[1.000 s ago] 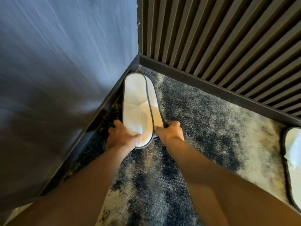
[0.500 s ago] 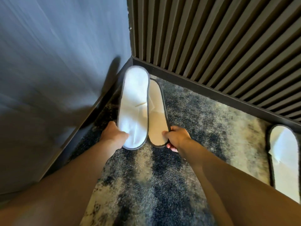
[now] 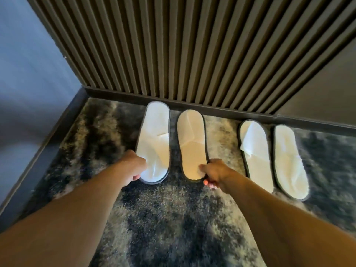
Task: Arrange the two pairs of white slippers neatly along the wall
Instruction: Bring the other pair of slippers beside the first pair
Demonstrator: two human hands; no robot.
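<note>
While both arms reach forward over the carpet (image 3: 173,218), the left hand (image 3: 133,166) pinches the heel of slipper one (image 3: 154,139), and the right hand (image 3: 215,173) pinches the heel of slipper two (image 3: 192,143). Right of the right fingers lies the second pair (image 3: 269,157). Beyond the fingertips, all toes sit near the slatted wall (image 3: 183,51).
</note>
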